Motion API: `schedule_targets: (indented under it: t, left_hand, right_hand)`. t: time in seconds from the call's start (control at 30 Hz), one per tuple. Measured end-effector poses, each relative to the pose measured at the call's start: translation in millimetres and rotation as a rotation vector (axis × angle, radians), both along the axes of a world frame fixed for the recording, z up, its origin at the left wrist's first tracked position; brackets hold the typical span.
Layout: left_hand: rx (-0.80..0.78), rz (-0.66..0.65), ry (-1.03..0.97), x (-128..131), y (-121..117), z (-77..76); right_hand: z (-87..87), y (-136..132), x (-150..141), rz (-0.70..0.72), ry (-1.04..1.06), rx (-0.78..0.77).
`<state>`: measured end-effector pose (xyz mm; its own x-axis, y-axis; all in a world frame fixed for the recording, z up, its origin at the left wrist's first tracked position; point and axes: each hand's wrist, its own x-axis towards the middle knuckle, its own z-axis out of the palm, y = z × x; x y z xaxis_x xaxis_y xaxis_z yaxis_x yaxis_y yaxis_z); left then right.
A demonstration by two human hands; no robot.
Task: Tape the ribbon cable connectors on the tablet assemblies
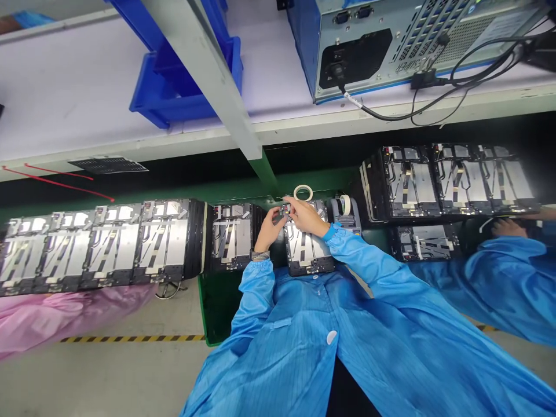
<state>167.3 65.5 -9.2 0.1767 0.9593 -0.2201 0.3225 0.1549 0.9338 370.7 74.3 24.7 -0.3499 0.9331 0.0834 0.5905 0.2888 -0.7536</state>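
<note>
An opened tablet-like device (307,246) with silver plates, dark strips and a black frame lies in front of me. My left hand (269,230) is at its upper left corner, thumb and fingers curled in a pinch. Reaching in from the right, my right hand (307,218) lies over the upper part of the device, its fingertips pressed together beside the left thumb. Whatever is between the fingers of either hand is too small to make out. Just left stands a similar device (231,234) on a pile.
Stacked devices (163,240) stand left and more stacks (410,179) right. A tape roll (303,192) and a tape dispenser (347,217) are close by. Above hangs a shelf (286,134) with a blue bin (152,98) and a computer case (304,52). A co-worker's hand (510,227) is at right.
</note>
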Motion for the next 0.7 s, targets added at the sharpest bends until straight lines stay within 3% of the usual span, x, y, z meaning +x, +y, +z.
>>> schedule_targets:
  t: [0.13, 0.27, 0.47, 0.7]
  left_hand:
    - [-0.041, 0.035, -0.129, 5, -2, -8.5]
    - [-0.065, 0.045, -0.18, 6, -4, -7.8]
    - [-0.075, 0.043, -0.204, 6, -7, -4.3]
    - [-0.077, 0.075, -0.184, 7, -3, -11.5]
  right_hand:
    - [2.6, 7, -1, 0.045, -0.038, 0.031]
    - [6.2, 9, -1, 0.076, -0.042, 0.062]
    - [2.4, 10, -1, 0.092, -0.025, 0.057]
    - [-1.6, 13, 0, 0.158, -0.034, 0.074]
